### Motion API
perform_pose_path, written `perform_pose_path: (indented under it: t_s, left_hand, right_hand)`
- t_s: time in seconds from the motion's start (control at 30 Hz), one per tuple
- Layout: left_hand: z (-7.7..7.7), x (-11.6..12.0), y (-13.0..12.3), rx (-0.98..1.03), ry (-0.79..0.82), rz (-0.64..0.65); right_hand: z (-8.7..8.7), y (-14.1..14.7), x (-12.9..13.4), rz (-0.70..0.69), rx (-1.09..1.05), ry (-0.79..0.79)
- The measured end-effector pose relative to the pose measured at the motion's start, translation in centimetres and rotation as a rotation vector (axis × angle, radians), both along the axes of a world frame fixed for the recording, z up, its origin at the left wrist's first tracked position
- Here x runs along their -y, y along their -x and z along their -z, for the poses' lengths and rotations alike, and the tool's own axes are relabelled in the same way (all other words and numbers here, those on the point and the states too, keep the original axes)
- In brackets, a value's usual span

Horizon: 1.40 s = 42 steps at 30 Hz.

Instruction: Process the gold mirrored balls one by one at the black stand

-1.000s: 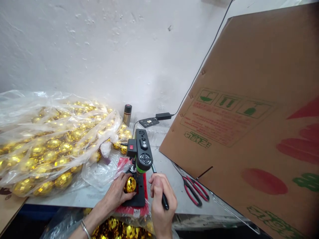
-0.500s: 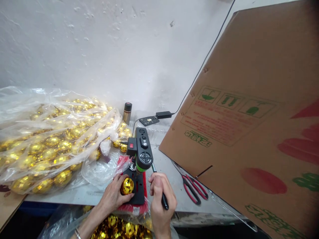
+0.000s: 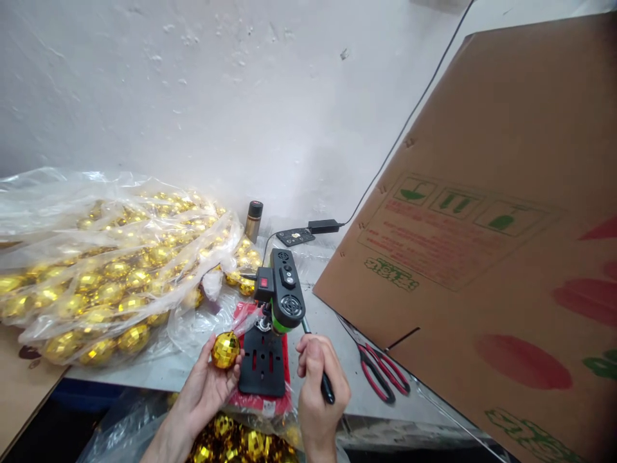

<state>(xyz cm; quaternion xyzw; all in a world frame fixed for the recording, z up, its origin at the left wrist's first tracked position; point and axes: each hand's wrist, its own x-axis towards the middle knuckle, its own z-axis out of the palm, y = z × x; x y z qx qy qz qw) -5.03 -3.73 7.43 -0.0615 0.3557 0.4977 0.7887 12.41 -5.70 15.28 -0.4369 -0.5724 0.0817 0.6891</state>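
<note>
A gold mirrored ball [image 3: 225, 350] rests in the fingers of my left hand [image 3: 211, 384], palm turned up, left of the black slotted base plate [image 3: 261, 370]. My right hand [image 3: 321, 382] is wrapped round the black-handled lever [image 3: 327, 388] of a small black drill press [image 3: 288, 289], which has a red switch on its side. Nothing lies on the base plate. A red sheet [image 3: 286, 360] shows beneath it.
A clear bag of gold balls [image 3: 116, 276] fills the left. A large cardboard box [image 3: 463, 244] leans at the right, beside red-handled scissors [image 3: 383, 373]. A bottle [image 3: 253, 222] and power adapter [image 3: 324, 226] are behind. More gold balls [image 3: 231, 440] lie below the table edge.
My left hand has moved left with the gold ball, off the base plate, and turned palm up. My right hand still grips the lever. The view has shifted slightly.
</note>
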Motion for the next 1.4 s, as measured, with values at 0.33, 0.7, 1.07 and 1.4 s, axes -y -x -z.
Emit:
perform_pose_path:
  t_s: [0.33, 0.7, 1.07, 1.4]
  left_hand:
    - [-0.4, 0.3, -0.1, 0.088, 0.061, 0.060]
    - [6.2, -2.5, -1.8, -1.341, -0.863, 0.195]
    - [6.2, -3.5, -3.0, -1.615, -1.214, 0.386]
    - [5.9, -4.2, -3.5, -1.611, -1.211, 0.488]
  right_hand:
    - [0.1, 0.0, 0.0, 0.001, -0.011, -0.003]
    - [-0.1, -0.2, 0.1, -0.001, 0.044, -0.007]
    - [-0.1, -0.3, 0.1, -0.012, 0.076, -0.028]
    - [0.0, -0.3, 0.2, -0.016, 0.069, -0.025]
